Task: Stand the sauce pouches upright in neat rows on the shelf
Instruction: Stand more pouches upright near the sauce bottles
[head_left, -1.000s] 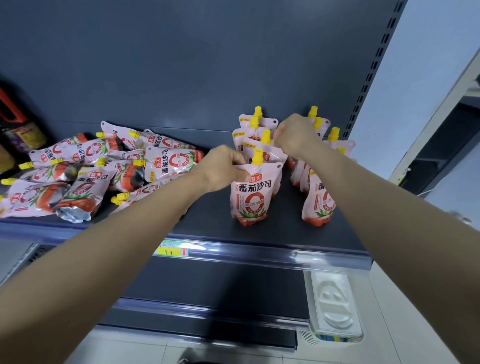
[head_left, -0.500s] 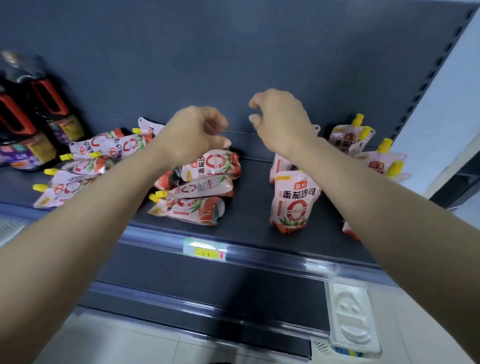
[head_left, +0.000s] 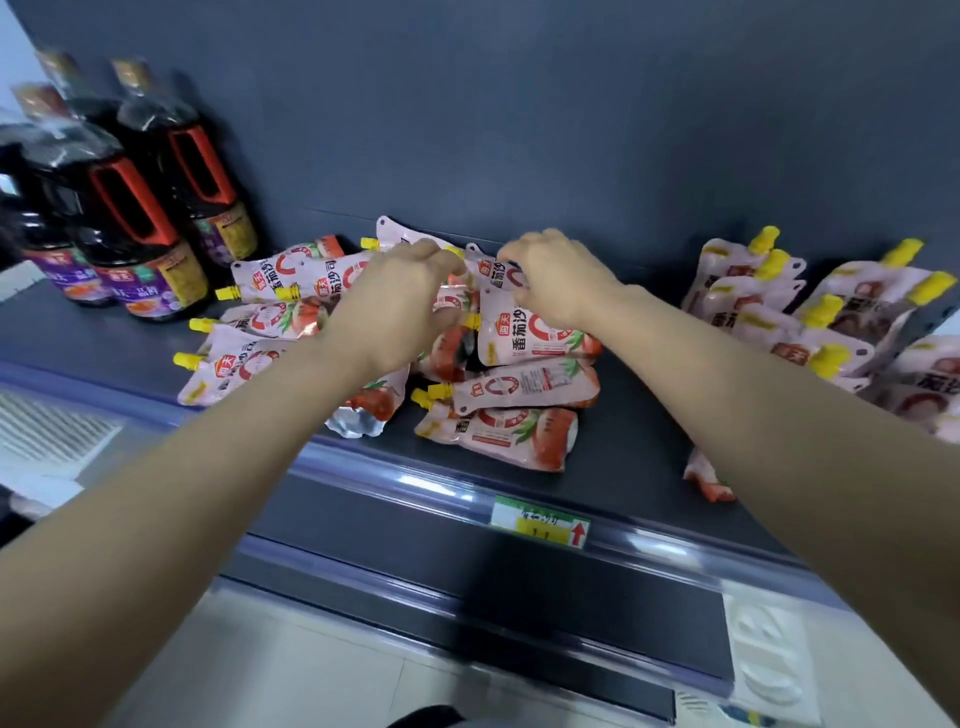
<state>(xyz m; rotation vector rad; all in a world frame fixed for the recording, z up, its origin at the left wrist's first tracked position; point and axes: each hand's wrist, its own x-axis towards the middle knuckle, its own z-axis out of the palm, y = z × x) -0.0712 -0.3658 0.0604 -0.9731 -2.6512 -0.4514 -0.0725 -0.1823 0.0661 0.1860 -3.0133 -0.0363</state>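
Several pink-and-red sauce pouches with yellow caps lie in a loose pile (head_left: 509, 389) on the dark shelf (head_left: 634, 462). My left hand (head_left: 400, 306) and my right hand (head_left: 561, 280) meet over the top of the pile. Both sets of fingers curl onto one pouch (head_left: 485, 270) between them, the right hand pinching its right side. More lying pouches (head_left: 260, 322) spread to the left. At the right, upright pouches (head_left: 753, 296) stand in rows towards the back, partly hidden by my right forearm.
Dark sauce bottles with red handles (head_left: 130, 208) stand at the shelf's back left. A price label (head_left: 540, 525) sits on the front rail. A white moulded tray (head_left: 769, 660) lies below at the right. Bare shelf shows between the pile and the upright rows.
Both hands have let go of the upright pouches at the right, moved left and come down onto the pile of lying pouches. The view has swung left with them.
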